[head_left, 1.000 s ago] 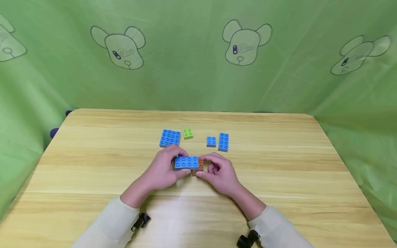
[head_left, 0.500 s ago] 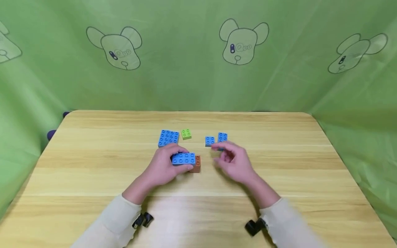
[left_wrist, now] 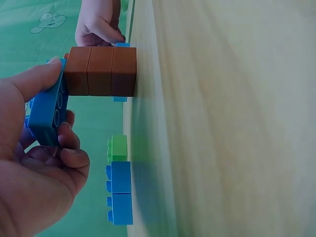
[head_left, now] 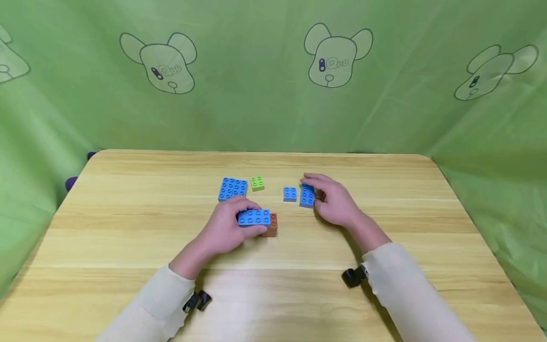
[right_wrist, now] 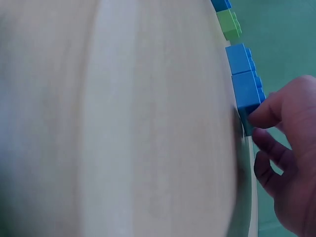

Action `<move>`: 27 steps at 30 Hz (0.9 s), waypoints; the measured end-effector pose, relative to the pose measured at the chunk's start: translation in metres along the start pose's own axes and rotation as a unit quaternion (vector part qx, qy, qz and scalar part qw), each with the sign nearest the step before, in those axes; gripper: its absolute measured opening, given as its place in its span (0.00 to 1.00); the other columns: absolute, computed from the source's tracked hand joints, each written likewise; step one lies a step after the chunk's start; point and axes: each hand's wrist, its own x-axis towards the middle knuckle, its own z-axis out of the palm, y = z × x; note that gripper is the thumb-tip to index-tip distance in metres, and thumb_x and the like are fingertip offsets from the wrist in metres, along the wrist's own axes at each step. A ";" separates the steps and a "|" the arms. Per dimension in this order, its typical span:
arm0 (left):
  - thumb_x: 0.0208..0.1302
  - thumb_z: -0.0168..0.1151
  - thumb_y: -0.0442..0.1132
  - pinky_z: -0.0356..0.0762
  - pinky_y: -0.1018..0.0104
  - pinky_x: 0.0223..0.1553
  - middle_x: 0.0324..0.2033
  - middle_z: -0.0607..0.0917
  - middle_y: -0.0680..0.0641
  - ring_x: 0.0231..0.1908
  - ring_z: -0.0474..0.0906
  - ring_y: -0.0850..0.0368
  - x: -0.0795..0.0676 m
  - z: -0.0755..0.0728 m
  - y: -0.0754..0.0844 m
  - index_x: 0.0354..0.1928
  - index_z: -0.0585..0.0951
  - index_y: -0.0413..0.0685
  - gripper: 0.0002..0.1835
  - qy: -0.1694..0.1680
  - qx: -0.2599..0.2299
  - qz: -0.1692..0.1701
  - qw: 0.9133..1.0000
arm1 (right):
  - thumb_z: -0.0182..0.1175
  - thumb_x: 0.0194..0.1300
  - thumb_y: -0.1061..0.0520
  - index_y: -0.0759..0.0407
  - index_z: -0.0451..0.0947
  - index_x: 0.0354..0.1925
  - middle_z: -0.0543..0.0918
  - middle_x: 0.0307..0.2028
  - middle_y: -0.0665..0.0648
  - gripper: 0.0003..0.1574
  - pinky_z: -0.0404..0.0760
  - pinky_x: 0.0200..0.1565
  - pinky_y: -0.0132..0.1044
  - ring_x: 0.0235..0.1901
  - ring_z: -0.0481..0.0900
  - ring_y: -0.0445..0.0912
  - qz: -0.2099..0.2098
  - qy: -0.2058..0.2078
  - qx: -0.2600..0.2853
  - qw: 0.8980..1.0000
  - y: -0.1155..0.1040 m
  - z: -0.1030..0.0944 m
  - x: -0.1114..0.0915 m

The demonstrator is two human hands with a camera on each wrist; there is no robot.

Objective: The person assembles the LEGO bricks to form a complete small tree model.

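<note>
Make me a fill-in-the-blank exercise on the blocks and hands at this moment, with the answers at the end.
1. The gripped block in the left hand is ____ in colour.
2. In the left wrist view, the brown stack is ____ blocks high.
3. The green block shows ____ studs on top.
4. The other hand, at the rightmost blue block in the head view, is the person's ____ one.

Missing words: blue; three; four; right.
</note>
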 end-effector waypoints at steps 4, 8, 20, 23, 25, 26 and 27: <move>0.54 0.78 0.46 0.73 0.57 0.53 0.44 0.83 0.52 0.47 0.77 0.56 0.001 0.000 -0.001 0.48 0.85 0.46 0.21 0.000 -0.001 0.004 1.000 | 0.59 0.58 0.70 0.59 0.79 0.59 0.73 0.66 0.59 0.29 0.75 0.42 0.44 0.47 0.79 0.52 0.010 -0.005 -0.019 1.000 0.002 -0.002 -0.001; 0.54 0.78 0.46 0.73 0.58 0.50 0.43 0.83 0.53 0.45 0.77 0.57 0.001 0.000 -0.002 0.47 0.85 0.46 0.20 0.000 -0.002 0.006 1.000 | 0.65 0.56 0.68 0.60 0.80 0.53 0.81 0.53 0.58 0.25 0.75 0.32 0.41 0.29 0.74 0.46 0.018 -0.009 0.002 1.000 0.006 -0.003 -0.006; 0.55 0.78 0.48 0.72 0.57 0.52 0.44 0.83 0.54 0.46 0.77 0.57 0.001 -0.001 0.000 0.47 0.85 0.47 0.21 -0.009 -0.003 -0.003 1.000 | 0.74 0.58 0.61 0.55 0.82 0.52 0.79 0.34 0.52 0.23 0.75 0.30 0.37 0.28 0.73 0.47 0.043 -0.012 0.050 0.998 -0.001 -0.009 -0.033; 0.55 0.78 0.48 0.72 0.58 0.51 0.44 0.83 0.54 0.46 0.77 0.57 0.001 -0.001 0.000 0.47 0.85 0.47 0.20 -0.008 -0.006 -0.005 1.000 | 0.75 0.58 0.61 0.54 0.82 0.51 0.80 0.37 0.49 0.22 0.78 0.30 0.37 0.28 0.75 0.45 0.026 0.013 0.065 0.997 -0.012 -0.007 -0.040; 0.55 0.78 0.47 0.72 0.58 0.51 0.44 0.83 0.54 0.46 0.77 0.57 0.001 -0.001 0.000 0.47 0.85 0.47 0.20 -0.008 -0.006 -0.006 1.000 | 0.75 0.57 0.62 0.54 0.82 0.50 0.81 0.39 0.47 0.22 0.80 0.33 0.36 0.30 0.77 0.43 0.019 0.026 0.090 0.995 -0.021 -0.005 -0.043; 0.55 0.78 0.47 0.72 0.58 0.51 0.44 0.83 0.54 0.46 0.77 0.57 0.001 -0.002 0.000 0.47 0.85 0.47 0.20 -0.008 -0.007 -0.006 1.000 | 0.75 0.56 0.63 0.54 0.82 0.50 0.82 0.40 0.47 0.23 0.81 0.34 0.37 0.31 0.78 0.43 0.015 0.031 0.107 0.994 -0.025 -0.004 -0.045; 0.55 0.78 0.47 0.72 0.58 0.51 0.44 0.83 0.53 0.46 0.77 0.57 0.001 -0.002 0.000 0.47 0.85 0.47 0.20 -0.008 -0.008 -0.006 1.000 | 0.75 0.56 0.64 0.54 0.83 0.50 0.82 0.41 0.47 0.23 0.82 0.36 0.37 0.32 0.79 0.44 0.010 0.037 0.124 0.992 -0.029 -0.003 -0.046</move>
